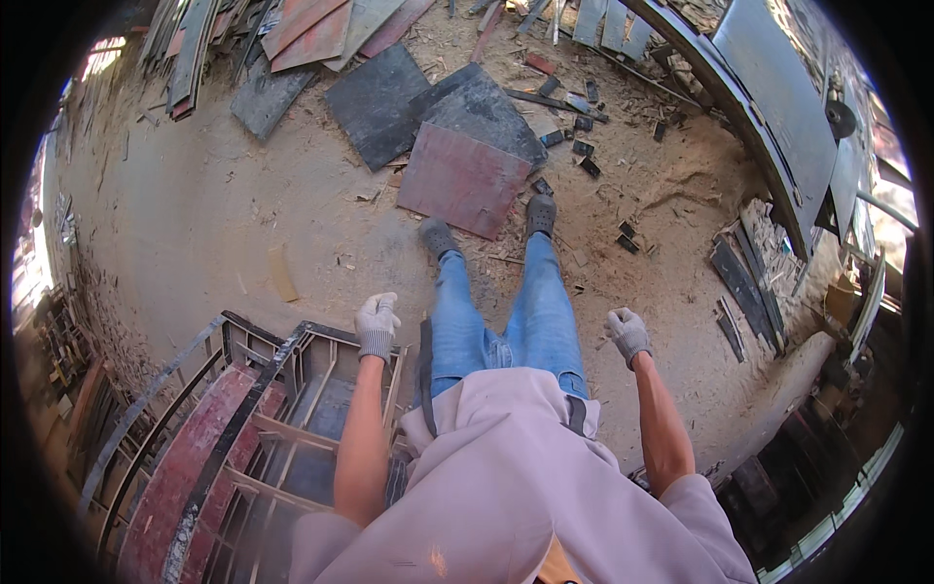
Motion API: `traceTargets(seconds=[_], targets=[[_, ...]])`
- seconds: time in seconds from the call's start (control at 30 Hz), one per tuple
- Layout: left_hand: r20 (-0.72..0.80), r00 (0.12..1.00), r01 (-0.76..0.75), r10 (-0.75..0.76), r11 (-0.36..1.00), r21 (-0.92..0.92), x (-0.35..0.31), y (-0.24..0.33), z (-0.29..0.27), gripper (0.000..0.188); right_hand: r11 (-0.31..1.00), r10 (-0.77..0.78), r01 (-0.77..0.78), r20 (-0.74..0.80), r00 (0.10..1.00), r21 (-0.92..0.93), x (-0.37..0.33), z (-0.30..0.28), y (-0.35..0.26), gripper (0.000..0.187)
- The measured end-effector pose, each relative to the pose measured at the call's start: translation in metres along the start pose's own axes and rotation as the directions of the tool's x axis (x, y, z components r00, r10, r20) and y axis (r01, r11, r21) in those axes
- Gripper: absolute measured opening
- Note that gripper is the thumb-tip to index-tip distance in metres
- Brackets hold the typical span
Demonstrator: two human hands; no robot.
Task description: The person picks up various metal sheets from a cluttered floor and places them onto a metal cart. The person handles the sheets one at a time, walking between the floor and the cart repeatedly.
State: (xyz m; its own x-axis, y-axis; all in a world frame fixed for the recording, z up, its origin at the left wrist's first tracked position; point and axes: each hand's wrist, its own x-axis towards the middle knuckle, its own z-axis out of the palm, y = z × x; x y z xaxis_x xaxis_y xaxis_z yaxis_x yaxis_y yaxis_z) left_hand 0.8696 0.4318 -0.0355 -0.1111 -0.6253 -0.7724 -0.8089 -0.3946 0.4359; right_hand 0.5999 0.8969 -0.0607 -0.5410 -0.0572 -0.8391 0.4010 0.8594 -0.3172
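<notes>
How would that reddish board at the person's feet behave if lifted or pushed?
The reddish board is probably stiff, since its edges look fairly straight. Being flat and angular, it would likely slide rather than roll. Its broad shape may make it awkward to lift one-handed.

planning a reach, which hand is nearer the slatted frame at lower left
Left. The left hand is close to the upper right corner of the slatted frame; the right hand is farther off, across the body.
</notes>
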Motion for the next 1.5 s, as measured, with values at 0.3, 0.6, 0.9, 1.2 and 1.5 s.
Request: traceTargets(seconds=[0.3,0.6,0.9,1.2,1.5], targets=[[0.085,0.996,-0.005,-0.037,0.896,0.444,0.000,-0.093,0.164,0.031,0.701,-0.210,0.322,0.247,0.946,-0.636,0.298,0.053,-0.137,0.056],[0.009,0.964,-0.225,0.266,0.796,0.563,0.054,-0.131,0.211,0.013,0.466,-0.301,0.413,0.299,0.906,-0.782,0.575,0.212,-0.191,0.100],[-0.055,0.970,-0.174,0.235,0.839,0.515,0.059,-0.154,0.197,0.009,0.647,-0.021,0.378,0.480,0.877,-0.662,0.556,0.271,-0.213,0.051],[-0.002,0.959,-0.227,0.285,0.771,0.595,0.056,-0.159,0.187,0.020,0.469,-0.258,0.626,0.581,0.772,-0.623,0.324,0.258,-0.249,0.046],[0.362,0.891,0.453,-0.275,0.596,-0.663,0.073,-0.050,0.134,0.051,0.962,-0.022,-0.120,0.511,0.859,0.244,0.095,0.018,-0.214,0.023]])
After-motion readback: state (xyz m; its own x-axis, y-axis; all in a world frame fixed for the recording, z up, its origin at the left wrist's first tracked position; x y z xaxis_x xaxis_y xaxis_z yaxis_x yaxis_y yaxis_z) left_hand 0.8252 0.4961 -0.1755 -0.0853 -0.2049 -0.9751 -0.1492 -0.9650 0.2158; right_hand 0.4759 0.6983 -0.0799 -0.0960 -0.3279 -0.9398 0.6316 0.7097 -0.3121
